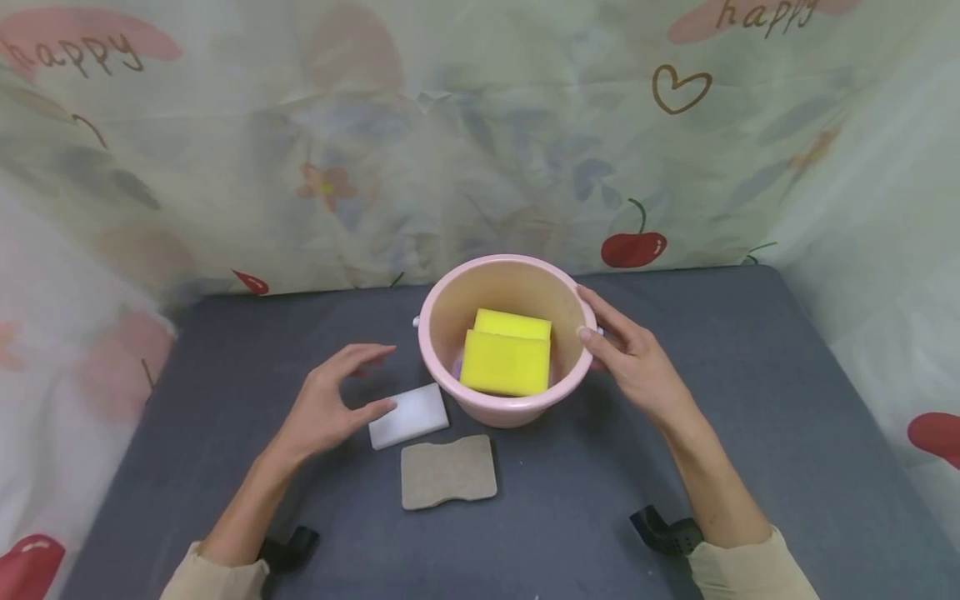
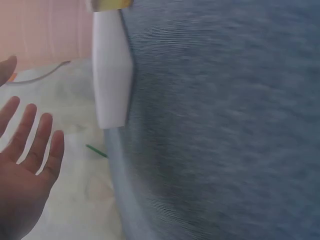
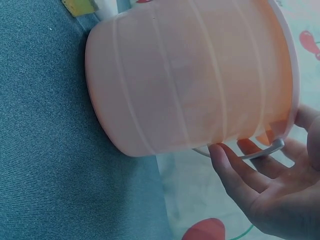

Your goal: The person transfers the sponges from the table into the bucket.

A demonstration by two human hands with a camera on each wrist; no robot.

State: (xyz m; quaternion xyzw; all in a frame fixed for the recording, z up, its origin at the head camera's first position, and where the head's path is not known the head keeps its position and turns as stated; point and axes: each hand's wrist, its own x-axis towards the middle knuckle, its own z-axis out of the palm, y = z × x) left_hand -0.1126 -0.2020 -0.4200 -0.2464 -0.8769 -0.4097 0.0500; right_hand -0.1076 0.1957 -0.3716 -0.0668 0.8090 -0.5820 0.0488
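The pink bucket (image 1: 501, 412) on the dark table (image 1: 562, 533) is gripped at its rim by the right hand (image 1: 640, 367). The left hand (image 1: 324, 407) is held spread near the white block (image 1: 417, 415); two yellow sponges (image 1: 506, 363) are seen inside the bucket.

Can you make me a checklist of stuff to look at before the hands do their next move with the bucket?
1. Pink bucket standing upright on the table: ok.
2. Right hand holding the bucket at its rim: ok.
3. Bucket's top uncovered: ok, you can see two yellow blocks inside.
4. Left hand gripping the white block: not ok, its fingers are open and the left wrist view shows it apart from the block.
5. What the purple thing beside the yellow blocks is: cannot tell, it's mostly hidden.
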